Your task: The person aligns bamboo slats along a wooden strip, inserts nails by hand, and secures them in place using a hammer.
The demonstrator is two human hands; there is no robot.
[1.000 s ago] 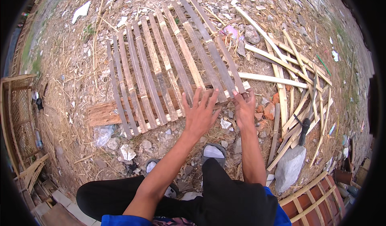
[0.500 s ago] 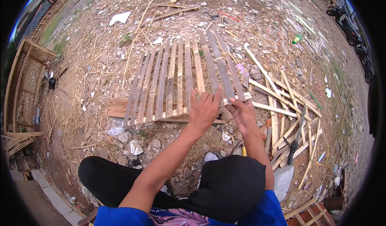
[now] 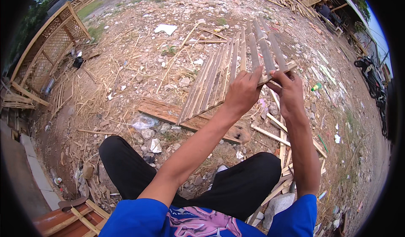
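A panel of several narrow bamboo slats (image 3: 267, 53), fixed to a crosspiece along its near edge, is tilted with its right end raised. My left hand (image 3: 244, 91) grips this near edge, fingers bent over the slat ends. Just to the right, my right hand (image 3: 289, 89) pinches the crosspiece close to its right tip, with the thumb on top. The panel's lower left corner hangs over a thick weathered wooden plank (image 3: 168, 112) lying on the ground. My fingers partly hide the joints of the rightmost slats.
Loose bamboo strips (image 3: 270, 135) lie in a heap by my right forearm, near a pale stone block (image 3: 276, 207). A clear plastic bag (image 3: 143, 121) rests beside the plank. At left leans a lattice frame (image 3: 55, 47); motorcycles (image 3: 371, 79) stand far right. Rubble covers the ground.
Both hands have raised the panel's right end off the ground, tilting it. My grip has stayed at the right part of the near edge. The view has shifted, and more of the plank shows.
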